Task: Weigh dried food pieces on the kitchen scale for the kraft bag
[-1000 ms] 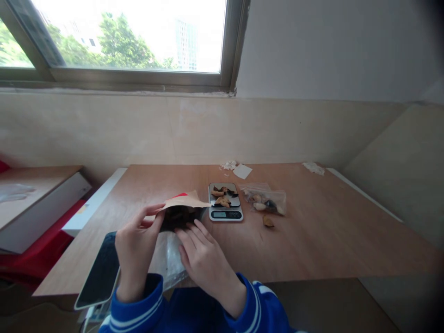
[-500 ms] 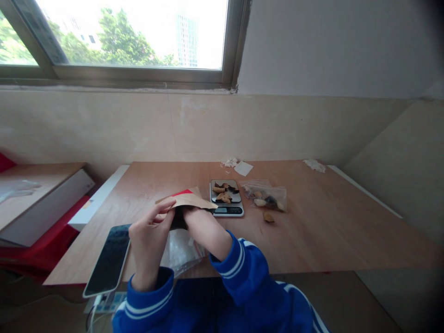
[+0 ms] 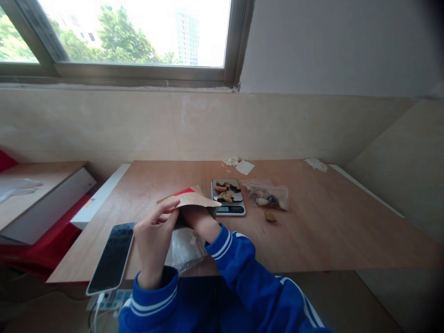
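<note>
A brown paper bag (image 3: 199,200) with a red patch is pinched at its mouth by my left hand (image 3: 157,231). My right hand (image 3: 199,219) reaches inside the bag, so its fingers are hidden. Just beyond the bag, a digital scale (image 3: 233,210) carries several dried brown pieces (image 3: 226,196) on its plate. To the right lies a clear zip bag (image 3: 279,196) of mixed dried pieces. One loose brown piece (image 3: 270,216) rests on the table in front of it. Below my hands is a clear plastic bag (image 3: 183,247).
A phone (image 3: 111,259) with a charging cable lies at the table's left front edge. White scraps (image 3: 231,161) and a white paper square (image 3: 244,167) are at the back. Another white scrap (image 3: 316,164) lies back right. A second table (image 3: 41,194) stands left.
My right hand has gone deeper into the paper bag, its sleeve now closer to the opening. My left hand keeps its hold on the bag. The view has shifted slightly.
</note>
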The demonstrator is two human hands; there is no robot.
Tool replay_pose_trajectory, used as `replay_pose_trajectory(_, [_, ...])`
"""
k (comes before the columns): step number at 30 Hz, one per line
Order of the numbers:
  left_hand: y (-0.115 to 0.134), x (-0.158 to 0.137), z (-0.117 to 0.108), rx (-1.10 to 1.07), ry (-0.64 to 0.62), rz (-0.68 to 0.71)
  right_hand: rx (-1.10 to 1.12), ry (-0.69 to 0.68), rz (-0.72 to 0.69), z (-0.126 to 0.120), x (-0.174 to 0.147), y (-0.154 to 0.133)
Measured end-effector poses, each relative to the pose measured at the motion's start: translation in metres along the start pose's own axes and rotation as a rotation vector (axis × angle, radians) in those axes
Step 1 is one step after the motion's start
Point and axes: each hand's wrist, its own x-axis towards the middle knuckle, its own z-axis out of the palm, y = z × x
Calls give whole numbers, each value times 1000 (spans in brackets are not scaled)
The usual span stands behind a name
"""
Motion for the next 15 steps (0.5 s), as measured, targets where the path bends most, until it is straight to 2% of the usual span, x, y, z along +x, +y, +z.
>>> replay_pose_trajectory(5, [1, 0, 0, 3, 25, -13, 15, 20, 86, 7, 0, 0])
replay_pose_trajectory(7, [1, 1, 0, 2, 34, -20, -13, -13, 100, 10, -1, -1])
replay_pose_trajectory(11, [1, 1, 0, -17, 23, -35, -56, -67, 114, 11, -5, -1])
replay_pose_trajectory(15, [0, 1, 1, -27, 9, -33, -43, -3, 62, 8, -6, 3])
